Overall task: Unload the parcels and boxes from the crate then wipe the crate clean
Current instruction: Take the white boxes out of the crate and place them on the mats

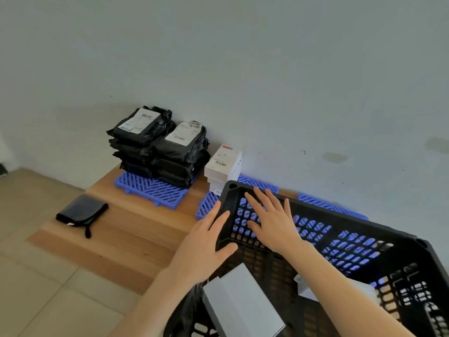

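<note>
Farthest left, a dark folded cloth (82,210) lies on the pale wooden bench (116,239). Beyond it, near the wall, a blue plastic lattice mat (150,190) carries two stacks of black plastic parcels (158,152) with white shipping labels. Just right of them, a short stack of white cardboard boxes (223,166) stands on a second blue mat (206,207).

In front of the boxes, the black perforated plastic crate (340,239) fills the lower right. The left hand (204,246) lies against the outside of the crate's left end wall, fingers straight and spread, thumb resting on the black plastic. Its grip is apart and clamped on nothing. The right hand (272,222) reaches inside the crate, palm flat against the inner face of the same wall, fingers spread wide, grip likewise apart.

Inside the crate, near the bottom edge, lies a grey rectangular box (243,302). A black bag (187,310) is on its left, and a white object (303,288), partly hidden by the right forearm, is on its right.
</note>
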